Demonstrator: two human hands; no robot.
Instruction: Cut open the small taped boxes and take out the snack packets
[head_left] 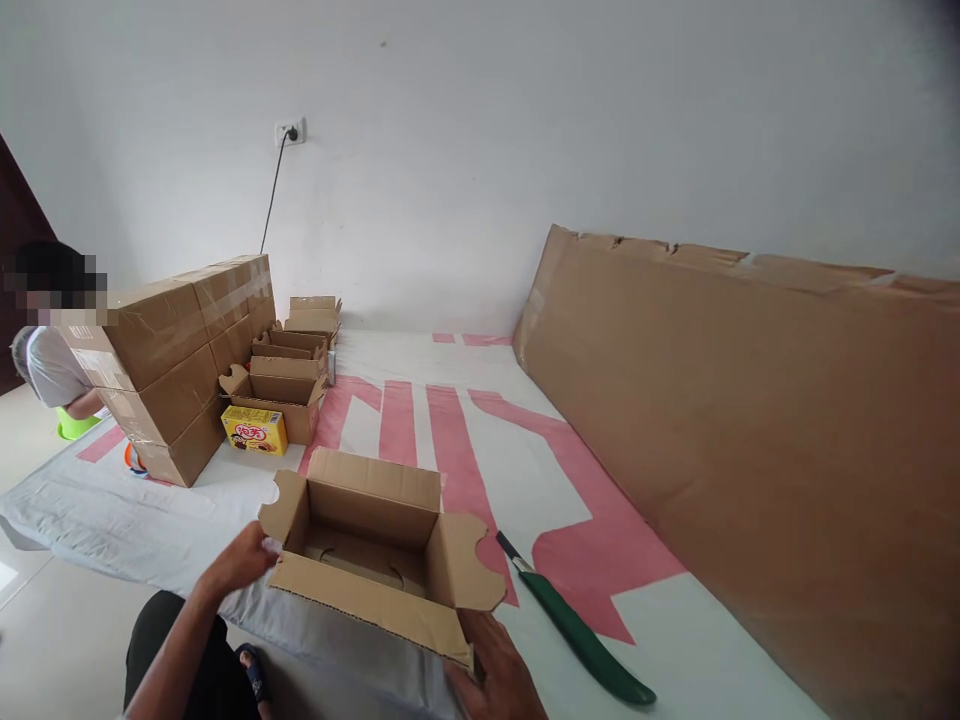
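Observation:
An empty brown cardboard box (367,545) with its flaps folded out sits in front of me at the near edge of a cloth-covered table. My left hand (241,562) is closed at the box's left side, its fingertips partly hidden by the flap. At the front right corner, my right hand (501,668) grips the box from outside, beneath the right flap. Just right of that hand lies a long, curved dark green tool (581,635) with a narrow black tip.
Several similar small boxes (300,410) stand at the back left, near a yellow printed packet (255,430). Taped cartons (176,360) are stacked left of them. Against the wall leans a large cardboard sheet (750,430). Another person (64,360) is beyond the cartons.

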